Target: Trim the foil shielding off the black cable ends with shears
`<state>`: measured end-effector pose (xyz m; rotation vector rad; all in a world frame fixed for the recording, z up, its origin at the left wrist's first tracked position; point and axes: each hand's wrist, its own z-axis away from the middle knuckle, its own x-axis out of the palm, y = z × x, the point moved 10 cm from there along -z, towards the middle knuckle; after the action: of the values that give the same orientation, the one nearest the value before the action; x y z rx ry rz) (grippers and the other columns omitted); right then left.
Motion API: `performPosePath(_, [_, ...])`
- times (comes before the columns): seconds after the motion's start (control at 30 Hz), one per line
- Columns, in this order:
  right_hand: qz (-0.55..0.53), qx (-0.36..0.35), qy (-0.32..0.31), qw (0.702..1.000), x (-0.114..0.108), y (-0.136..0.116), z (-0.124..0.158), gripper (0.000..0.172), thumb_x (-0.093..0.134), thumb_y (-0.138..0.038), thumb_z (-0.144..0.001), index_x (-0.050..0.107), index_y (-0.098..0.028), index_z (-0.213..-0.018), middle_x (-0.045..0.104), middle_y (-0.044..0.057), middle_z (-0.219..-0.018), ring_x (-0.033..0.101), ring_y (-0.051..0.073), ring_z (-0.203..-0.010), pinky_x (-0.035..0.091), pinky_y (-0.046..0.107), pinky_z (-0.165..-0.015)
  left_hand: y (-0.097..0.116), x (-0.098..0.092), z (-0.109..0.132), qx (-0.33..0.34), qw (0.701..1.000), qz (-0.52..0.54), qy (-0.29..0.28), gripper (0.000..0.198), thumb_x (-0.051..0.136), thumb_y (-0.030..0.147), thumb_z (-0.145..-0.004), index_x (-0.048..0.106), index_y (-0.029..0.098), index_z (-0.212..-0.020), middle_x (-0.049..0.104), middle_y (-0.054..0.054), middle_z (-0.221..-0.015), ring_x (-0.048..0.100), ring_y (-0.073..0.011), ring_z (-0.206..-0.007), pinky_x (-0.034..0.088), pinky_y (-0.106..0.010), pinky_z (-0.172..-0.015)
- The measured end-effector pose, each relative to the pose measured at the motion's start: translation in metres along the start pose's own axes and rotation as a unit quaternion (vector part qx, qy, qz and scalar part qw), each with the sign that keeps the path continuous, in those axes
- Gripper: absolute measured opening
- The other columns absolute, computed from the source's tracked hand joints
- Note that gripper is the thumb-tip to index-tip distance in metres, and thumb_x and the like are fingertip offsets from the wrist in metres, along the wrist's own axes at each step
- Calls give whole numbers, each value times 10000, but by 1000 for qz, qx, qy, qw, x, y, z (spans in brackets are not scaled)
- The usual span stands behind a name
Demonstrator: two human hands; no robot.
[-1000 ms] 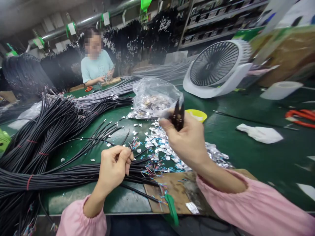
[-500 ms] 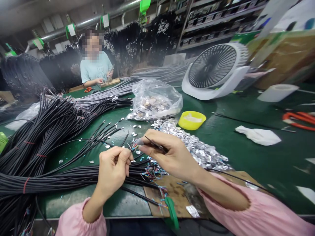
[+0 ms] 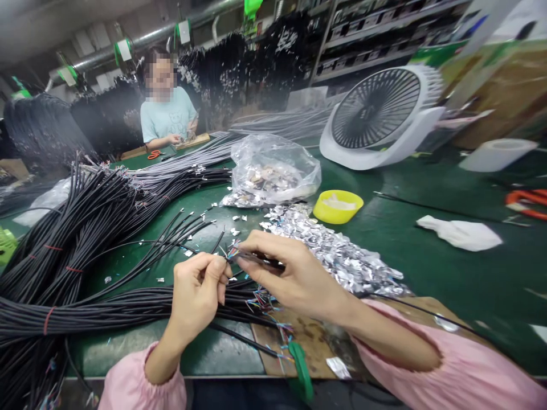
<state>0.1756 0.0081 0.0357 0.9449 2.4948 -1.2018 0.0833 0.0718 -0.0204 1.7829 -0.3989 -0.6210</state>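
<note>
My left hand (image 3: 197,293) is closed, thumb against fingers, on the end of a black cable. Short coloured wires (image 3: 233,250) fan out from that end, just beyond my fingertips. From the right, my right hand (image 3: 290,273) is closed around slim black tweezers (image 3: 262,261), whose tips reach the coloured wires. The two hands almost meet; the exact contact at the tips is too small to make out. Below them lies a bundle of black cables (image 3: 128,310) tied with a red band, its stripped ends showing coloured wires under my right hand.
Foil scraps (image 3: 337,250) are heaped behind my right hand, near a clear plastic bag (image 3: 276,171) and a yellow dish (image 3: 338,208). A white fan (image 3: 380,119) stands at the back right. More black cables (image 3: 81,228) pile up left. A co-worker (image 3: 168,117) sits across the table.
The tweezers have swung lower and now point left at the wires. My right hand's fingertips have shifted slightly left, closer to my left hand, which stays on the cable.
</note>
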Motion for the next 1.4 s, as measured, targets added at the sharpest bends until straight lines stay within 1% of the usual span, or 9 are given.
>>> performPosePath(0.13, [-19,22,38,999,-10,4,-2,162,496,-120,-829,539,-166,-680,462,-22,-587,432,94,-530,334,210,-466,-1,2,0,-11,1000,-3,-18,354,465,359,-885,521,144,-609,436,49,-514,393,-36,-388,278,-173,-404])
performPosePath(0.37, [-15,-16,30,999,-10,-4,-3,157,512,-112,-823,535,-168,-678,491,-12,-602,448,98,-544,327,215,-461,-7,8,1,-33,998,-14,-52,371,451,391,-886,509,147,-613,421,49,-475,398,-49,-381,285,-183,-410])
performPosePath(0.47, [13,-25,30,999,-8,-6,-1,127,489,-88,-816,549,-160,-731,505,-2,-619,454,105,-557,338,222,-478,-5,8,1,-29,998,-24,-43,367,458,377,-883,498,149,-599,435,42,-496,401,-49,-391,282,-183,-406])
performPosePath(0.6, [35,-11,26,999,-6,-4,1,120,468,-87,-804,535,-163,-740,508,1,-628,459,112,-561,347,225,-486,-4,7,0,-29,999,-19,-30,380,444,407,-883,490,152,-604,420,45,-468,385,-53,-390,281,-187,-415])
performPosePath(0.7, [27,-12,12,999,-3,-3,1,105,487,-90,-780,545,-153,-720,501,-4,-614,459,109,-552,357,224,-494,-9,7,1,-62,997,27,-34,408,434,468,-872,480,154,-616,398,53,-442,358,-51,-372,264,-188,-405])
performPosePath(0.87, [1,25,44,999,-10,7,-1,115,512,-117,-801,600,-133,-728,511,1,-606,455,101,-534,346,219,-475,-12,10,2,-98,990,85,-50,443,498,519,-818,436,154,-574,356,65,-438,304,-32,-352,218,-178,-372])
performPosePath(1.0, [-32,30,35,998,-9,7,-3,137,531,-162,-818,597,-148,-698,511,-4,-595,441,94,-516,327,212,-446,-12,11,3,-103,989,87,-53,455,502,532,-807,424,156,-563,344,68,-440,295,-28,-347,217,-175,-364])
performPosePath(1.17, [-44,26,32,998,-10,5,-2,129,523,-134,-798,588,-154,-688,510,-6,-591,433,89,-511,328,209,-445,-12,10,2,-103,992,52,-51,450,501,528,-807,441,153,-566,351,67,-432,319,-31,-342,218,-172,-360])
performPosePath(1.4, [-65,57,21,996,-7,10,-2,66,560,-151,-760,610,-158,-718,556,3,-618,453,89,-506,329,210,-423,-15,12,3,-114,989,69,-58,455,511,551,-787,443,156,-573,350,66,-447,318,-31,-344,222,-170,-354])
